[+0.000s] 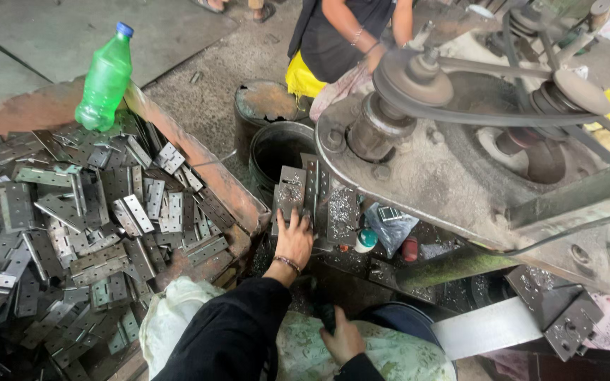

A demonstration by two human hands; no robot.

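Head view: we note the left hand (294,240), fingers spread flat, pressing against a standing stack of grey metal hinge plates (303,194) beside the machine (460,162); the plates are flat, rectangular and dusted with bright metal shavings. The right hand (344,340) rests low on a pale patterned cloth (383,356), fingers curled; we cannot tell whether it grips anything. A thin bracelet circles the left wrist and a dark sleeve (227,331) covers the forearm. To the left, a rusty open metal tray (213,176) holds a deep heap of loose hinges (86,233), dull steel with punched screw holes, lying at all angles. A green plastic bottle (105,81) with a blue cap stands tilted on the tray's far rim. Behind the stack sit two round dark buckets (277,144); the nearer appears dark inside, its contents not discernible. The machine is heavy, grimy cast metal with round pulleys and a black belt (488,116). Another person (347,35) crouches beyond it.
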